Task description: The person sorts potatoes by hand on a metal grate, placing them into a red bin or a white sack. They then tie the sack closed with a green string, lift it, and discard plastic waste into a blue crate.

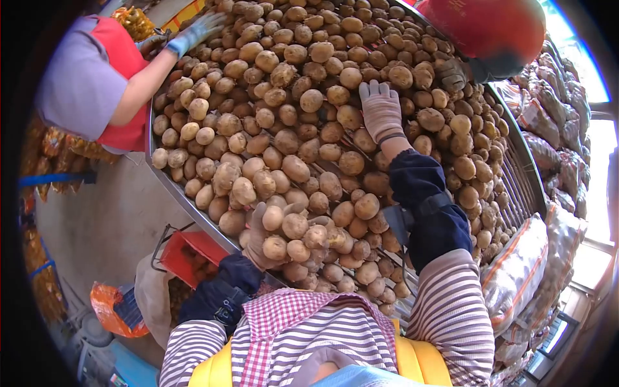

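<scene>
Brown potatoes (296,168) lie heaped over a metal sorting table (193,213) with a raised rim and slatted bars. My left hand (256,240), in a pale glove, is cupped at the near rim around several potatoes (294,227); part of its fingers is hidden behind them. Farther out, my right hand (380,113), also gloved, lies palm down on the heap with fingers stretched, touching potatoes beneath. Whatever is under that palm is hidden.
A co-worker's blue-gloved hand (196,32) reaches in at upper left. Another person's dark-gloved hand (452,74) touches the heap beneath a red helmet (487,22). Filled mesh sacks (516,271) stack at right. A red container (190,258) stands below the left rim.
</scene>
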Motion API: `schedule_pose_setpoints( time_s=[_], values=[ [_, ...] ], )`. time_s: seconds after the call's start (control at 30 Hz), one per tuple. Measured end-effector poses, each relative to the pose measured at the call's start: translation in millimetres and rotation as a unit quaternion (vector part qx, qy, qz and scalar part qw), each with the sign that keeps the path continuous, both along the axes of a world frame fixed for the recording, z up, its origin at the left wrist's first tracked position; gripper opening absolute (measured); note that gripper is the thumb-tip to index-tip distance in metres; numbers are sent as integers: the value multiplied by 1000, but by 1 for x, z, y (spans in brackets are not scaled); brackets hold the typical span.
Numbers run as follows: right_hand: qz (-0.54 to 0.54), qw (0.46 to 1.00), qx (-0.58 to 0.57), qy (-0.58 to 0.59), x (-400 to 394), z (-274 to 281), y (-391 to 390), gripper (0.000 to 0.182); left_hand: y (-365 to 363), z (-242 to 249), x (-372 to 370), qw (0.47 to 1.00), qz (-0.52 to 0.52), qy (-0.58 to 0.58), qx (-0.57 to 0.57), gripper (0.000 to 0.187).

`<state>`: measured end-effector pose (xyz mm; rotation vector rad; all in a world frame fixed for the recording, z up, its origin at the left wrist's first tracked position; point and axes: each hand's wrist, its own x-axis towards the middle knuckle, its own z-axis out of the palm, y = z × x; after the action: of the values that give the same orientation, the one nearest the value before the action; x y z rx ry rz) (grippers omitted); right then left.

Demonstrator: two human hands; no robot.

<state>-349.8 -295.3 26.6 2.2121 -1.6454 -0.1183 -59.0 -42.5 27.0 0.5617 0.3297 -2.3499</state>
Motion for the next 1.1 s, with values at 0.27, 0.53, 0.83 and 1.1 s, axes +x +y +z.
schedule_pose_setpoints(
  time_s=[0.27,0.53,0.83,1.1],
  values=[
    [-127,987,90,-32,32,-23,14,22,-2,5,-3,999,7,35,-30,94],
    [-107,987,106,-48,22,-11,19,23,-4,9,-3,997,4,42,-62,97],
    [-14,980,200,7,42,45,48,24,-5,15,-2,993,25,111,-42,88],
    [-87,704,196,-677,6,63,155,57,-5,22,-5,995,-18,61,-83,86]
  ],
)
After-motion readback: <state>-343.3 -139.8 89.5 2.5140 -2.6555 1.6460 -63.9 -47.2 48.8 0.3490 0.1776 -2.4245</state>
